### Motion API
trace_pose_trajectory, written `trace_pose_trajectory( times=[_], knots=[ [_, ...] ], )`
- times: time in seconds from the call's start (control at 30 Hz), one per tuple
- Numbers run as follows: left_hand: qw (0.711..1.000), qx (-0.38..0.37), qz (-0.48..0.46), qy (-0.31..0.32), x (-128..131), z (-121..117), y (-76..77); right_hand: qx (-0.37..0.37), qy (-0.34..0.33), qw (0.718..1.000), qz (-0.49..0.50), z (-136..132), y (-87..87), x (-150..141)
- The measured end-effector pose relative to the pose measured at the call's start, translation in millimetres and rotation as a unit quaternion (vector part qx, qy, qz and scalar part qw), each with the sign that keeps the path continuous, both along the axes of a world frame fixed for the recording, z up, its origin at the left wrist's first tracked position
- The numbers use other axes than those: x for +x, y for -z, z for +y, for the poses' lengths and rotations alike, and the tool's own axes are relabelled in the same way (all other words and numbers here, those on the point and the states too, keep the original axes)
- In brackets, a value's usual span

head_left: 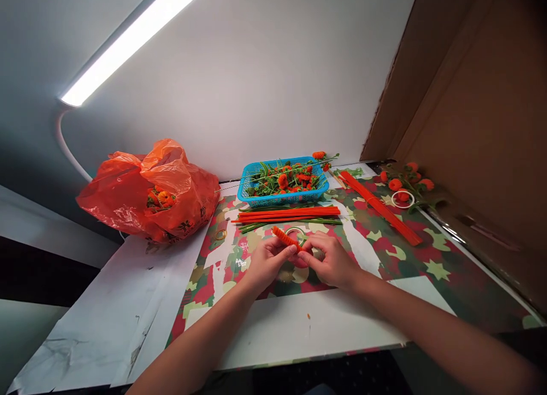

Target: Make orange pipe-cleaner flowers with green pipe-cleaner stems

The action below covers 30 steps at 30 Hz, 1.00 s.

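Above the middle of the table, my left hand (pixel 269 263) and my right hand (pixel 332 261) meet, fingertips nearly touching. Between them they pinch an orange fuzzy pipe cleaner (pixel 282 236) that looks coiled or ridged. One end sticks up and to the left past my left fingers; the lower end is partly hidden by the fingertips. Just behind it lies a pale tape ring (pixel 296 232). Farther back, a bundle of straight orange pipe cleaners (pixel 290 214) rests across green stems (pixel 256 227).
A blue basket (pixel 282 199) of orange flowers stands at the back. To the left sits a red plastic bag (pixel 115 204) under a lamp (pixel 137 41). Another orange bundle (pixel 380 208), loose flowers (pixel 395 184) and a white ring (pixel 403 199) lie right, beside a cardboard wall (pixel 470 98).
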State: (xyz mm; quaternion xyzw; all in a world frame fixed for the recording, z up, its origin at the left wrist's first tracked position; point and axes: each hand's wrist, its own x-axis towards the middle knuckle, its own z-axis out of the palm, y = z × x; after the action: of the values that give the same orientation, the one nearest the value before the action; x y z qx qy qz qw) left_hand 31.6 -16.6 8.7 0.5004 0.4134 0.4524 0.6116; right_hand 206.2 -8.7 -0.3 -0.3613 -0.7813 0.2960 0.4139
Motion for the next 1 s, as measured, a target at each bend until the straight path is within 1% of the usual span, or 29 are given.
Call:
trace_pose_trajectory(
  times=[0.23, 0.4, 0.43, 0.47, 0.5, 0.53, 0.57, 0.63, 0.67, 0.7, 0.73, 0.77, 0.8, 0.83, 0.93, 1.0],
  knots=[
    [1.0, -0.003, 0.001, -0.003, 0, 0, 2.1, -0.007, 0.018, 1.0, -0.001, -2, -0.7, -4],
    [0.999, 0.0, -0.018, -0.035, -3, 4, 5.1, -0.012, 0.045, 0.999, -0.001, -2, -3.4, -2],
    [0.999, 0.009, -0.023, -0.044, -5, 5, 5.1, -0.025, 0.043, 0.999, 0.003, -1, -4.1, -1],
    [0.998, 0.019, -0.027, -0.048, -6, 6, 4.9, -0.056, 0.026, 0.998, 0.013, 0, -4.6, 0],
    [0.998, 0.027, -0.031, -0.043, -8, 7, 4.6, -0.109, -0.007, 0.994, 0.031, 1, -4.9, 1],
    [0.998, 0.032, -0.035, -0.028, -9, 7, 4.2, -0.181, -0.057, 0.98, 0.058, 2, -4.7, 1],
    [0.999, 0.032, -0.039, -0.006, -10, 7, 4.0, -0.261, -0.115, 0.954, 0.094, 3, -4.1, 1],
    [0.998, 0.018, -0.048, 0.045, -12, 7, 4.5, -0.4, -0.225, 0.872, 0.169, 5, -1.6, -1],
    [0.996, 0.008, -0.052, 0.065, -12, 6, 5.1, -0.445, -0.261, 0.833, 0.199, 5, 0.2, -3],
    [0.995, 0.001, -0.056, 0.079, -12, 5, 6.0, -0.473, -0.28, 0.805, 0.221, 5, 2.2, -4],
    [0.994, -0.004, -0.059, 0.088, -12, 5, 6.9, -0.492, -0.289, 0.787, 0.235, 5, 4.0, -6],
    [0.994, -0.003, -0.057, 0.091, -12, 5, 7.8, -0.504, -0.29, 0.777, 0.241, 5, 5.6, -7],
    [0.995, 0.002, -0.049, 0.088, -12, 4, 8.4, -0.512, -0.284, 0.775, 0.24, 4, 6.8, -9],
    [0.996, 0.011, -0.036, 0.078, -11, 4, 8.8, -0.515, -0.272, 0.778, 0.237, 2, 7.6, -10],
    [0.999, 0.036, 0.012, 0.028, -9, 5, 9.5, -0.5, -0.215, 0.806, 0.234, -3, 7.8, -14],
    [0.999, 0.035, 0.024, 0.004, -7, 5, 9.7, -0.486, -0.179, 0.82, 0.242, -6, 7.0, -17]
  ],
)
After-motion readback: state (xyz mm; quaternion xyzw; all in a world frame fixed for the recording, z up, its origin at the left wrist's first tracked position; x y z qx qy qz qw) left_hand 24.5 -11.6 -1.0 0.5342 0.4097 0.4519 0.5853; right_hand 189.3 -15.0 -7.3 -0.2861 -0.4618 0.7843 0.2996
